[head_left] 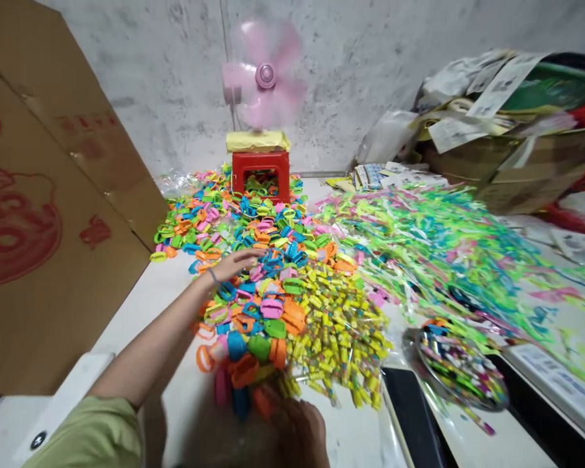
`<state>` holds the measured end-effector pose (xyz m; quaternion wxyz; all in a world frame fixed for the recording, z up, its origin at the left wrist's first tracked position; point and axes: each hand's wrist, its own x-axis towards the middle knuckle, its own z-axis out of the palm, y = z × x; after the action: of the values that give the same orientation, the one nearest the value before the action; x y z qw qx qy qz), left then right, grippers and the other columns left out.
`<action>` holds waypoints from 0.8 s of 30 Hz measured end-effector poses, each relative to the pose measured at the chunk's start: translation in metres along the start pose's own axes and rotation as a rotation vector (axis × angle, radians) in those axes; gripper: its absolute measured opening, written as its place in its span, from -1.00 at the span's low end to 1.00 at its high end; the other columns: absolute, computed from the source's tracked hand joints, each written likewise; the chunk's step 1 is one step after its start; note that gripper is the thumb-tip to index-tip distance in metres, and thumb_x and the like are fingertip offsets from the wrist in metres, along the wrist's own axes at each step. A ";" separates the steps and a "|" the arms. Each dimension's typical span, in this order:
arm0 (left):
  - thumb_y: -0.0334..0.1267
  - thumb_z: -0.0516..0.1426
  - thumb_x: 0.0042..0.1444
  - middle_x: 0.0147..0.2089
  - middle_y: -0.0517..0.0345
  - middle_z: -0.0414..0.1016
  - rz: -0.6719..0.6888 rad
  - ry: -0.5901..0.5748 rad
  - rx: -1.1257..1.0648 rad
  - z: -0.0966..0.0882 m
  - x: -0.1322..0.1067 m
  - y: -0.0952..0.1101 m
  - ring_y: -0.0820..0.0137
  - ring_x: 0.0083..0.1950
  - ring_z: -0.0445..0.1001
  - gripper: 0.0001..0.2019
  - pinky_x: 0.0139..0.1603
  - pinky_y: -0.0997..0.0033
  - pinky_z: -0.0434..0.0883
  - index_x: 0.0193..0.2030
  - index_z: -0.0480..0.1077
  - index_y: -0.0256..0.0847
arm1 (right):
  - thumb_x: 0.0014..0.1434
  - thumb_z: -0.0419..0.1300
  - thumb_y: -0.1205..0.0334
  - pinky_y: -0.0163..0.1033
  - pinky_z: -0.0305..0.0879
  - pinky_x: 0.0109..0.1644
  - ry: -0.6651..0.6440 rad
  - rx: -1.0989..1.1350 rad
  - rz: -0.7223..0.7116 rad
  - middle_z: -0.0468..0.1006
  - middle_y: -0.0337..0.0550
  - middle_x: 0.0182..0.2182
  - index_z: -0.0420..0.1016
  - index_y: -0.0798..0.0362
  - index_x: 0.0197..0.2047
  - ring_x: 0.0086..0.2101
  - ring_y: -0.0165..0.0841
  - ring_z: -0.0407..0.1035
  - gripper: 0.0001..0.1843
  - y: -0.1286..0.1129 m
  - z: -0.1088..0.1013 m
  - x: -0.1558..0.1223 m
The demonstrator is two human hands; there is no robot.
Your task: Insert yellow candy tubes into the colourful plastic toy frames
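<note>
A large heap of bright plastic loops (272, 308), which look like toy watches or wristbands in orange, blue, green, pink and yellow, spreads over the white table (175, 312). My left hand (236, 263), with a thin band at the wrist, reaches over the heap's left side; its fingers are stretched out and it holds nothing I can see. Low at the near edge of the heap is my right hand (307, 422), dark and smeared by motion, with loops close by. Its fingers do not show clearly. Many small yellow wrapped pieces (341, 318) lie right of the loops.
A tall cardboard box (63, 195) stands at left. Behind the heap are a red stool (260, 175) and a pink fan (266, 75). Green and pink strips (433, 240) cover the right side, near a bowl of small coloured pieces (461, 364) and a dark phone-like slab (414, 409).
</note>
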<state>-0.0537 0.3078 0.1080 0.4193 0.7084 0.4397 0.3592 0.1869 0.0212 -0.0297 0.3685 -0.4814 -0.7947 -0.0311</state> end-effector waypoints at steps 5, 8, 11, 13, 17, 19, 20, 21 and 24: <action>-0.01 0.15 0.17 0.26 -0.04 0.36 -0.226 0.493 0.066 -0.048 -0.089 -0.026 0.15 0.34 0.22 -0.61 0.37 0.05 0.12 0.03 0.44 -0.20 | -0.09 0.03 0.52 -0.03 0.23 -0.02 -0.099 0.153 0.008 0.50 -0.10 -0.02 0.34 -0.06 0.17 -0.11 -0.18 0.37 -0.28 -0.006 -0.017 0.009; -0.10 0.14 0.22 0.19 -0.06 0.38 -0.366 0.647 0.044 -0.043 -0.130 -0.049 0.17 0.20 0.36 -0.65 0.21 -0.05 0.31 0.08 0.38 -0.25 | -0.01 0.04 0.50 -0.01 0.18 0.02 -0.052 0.124 0.053 0.50 -0.08 -0.09 0.37 -0.06 0.12 -0.12 -0.17 0.35 -0.40 -0.011 -0.017 0.010; -0.13 0.12 0.25 0.11 -0.03 0.42 -0.419 0.711 -0.022 -0.019 -0.143 -0.066 0.23 0.08 0.44 -0.66 0.08 0.03 0.43 0.08 0.36 -0.26 | 0.07 0.08 0.45 -0.01 0.14 0.01 -0.030 0.078 0.056 0.51 -0.08 -0.14 0.43 -0.05 0.03 -0.13 -0.17 0.33 -0.55 -0.013 -0.012 0.010; -0.14 0.12 0.25 0.11 -0.03 0.42 -0.415 0.731 -0.069 0.001 -0.140 -0.072 0.24 0.06 0.45 -0.67 0.06 0.05 0.44 0.08 0.36 -0.26 | 0.12 0.08 0.43 -0.02 0.14 -0.01 -0.009 0.099 0.040 0.51 -0.08 -0.14 0.47 -0.03 -0.08 -0.13 -0.18 0.33 -0.68 -0.014 -0.012 0.010; -0.12 0.12 0.24 0.13 -0.03 0.41 -0.377 0.737 -0.152 0.039 -0.127 -0.076 0.21 0.09 0.44 -0.64 0.08 0.01 0.43 0.10 0.36 -0.26 | 0.25 0.07 0.29 -0.10 0.20 -0.09 0.020 0.264 0.128 0.54 -0.12 -0.22 0.48 -0.02 -0.26 -0.17 -0.22 0.37 -0.84 -0.017 -0.030 0.015; -0.10 0.10 0.26 0.18 -0.07 0.38 -0.354 0.738 -0.178 0.050 -0.126 -0.073 0.18 0.15 0.41 -0.61 0.14 -0.02 0.40 0.15 0.33 -0.25 | 0.28 0.04 0.20 -0.16 0.26 -0.14 0.000 0.400 0.258 0.55 -0.14 -0.31 0.46 0.00 -0.31 -0.24 -0.27 0.40 -0.80 -0.015 -0.047 0.025; -0.08 0.07 0.28 0.23 -0.09 0.35 -0.342 0.737 -0.184 0.053 -0.128 -0.071 0.17 0.19 0.39 -0.58 0.17 -0.02 0.37 0.19 0.30 -0.24 | 0.28 0.03 0.15 -0.19 0.28 -0.19 -0.018 0.464 0.337 0.54 -0.15 -0.37 0.44 0.01 -0.34 -0.30 -0.29 0.40 -0.77 -0.011 -0.058 0.034; -0.06 0.03 0.29 0.28 -0.11 0.30 -0.329 0.734 -0.185 0.054 -0.134 -0.068 0.16 0.25 0.35 -0.56 0.21 0.01 0.35 0.24 0.26 -0.21 | 0.27 0.04 0.09 -0.22 0.29 -0.26 -0.037 0.519 0.419 0.53 -0.17 -0.43 0.43 0.02 -0.36 -0.36 -0.31 0.39 -0.74 -0.004 -0.070 0.045; 0.03 -0.03 0.29 0.44 -0.03 0.06 -0.276 0.689 -0.152 0.052 -0.167 -0.055 0.15 0.40 0.14 -0.45 0.30 0.11 0.28 0.36 0.11 -0.08 | 0.09 0.19 -0.02 -0.28 0.24 -0.44 -0.060 0.591 0.618 0.44 -0.24 -0.59 0.41 0.03 -0.46 -0.53 -0.35 0.31 -0.71 0.033 -0.107 0.099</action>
<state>-0.0851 0.1537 0.0141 0.3428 0.4470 0.6182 0.5482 0.2459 0.0692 0.0986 0.4593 -0.5712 -0.5982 0.3241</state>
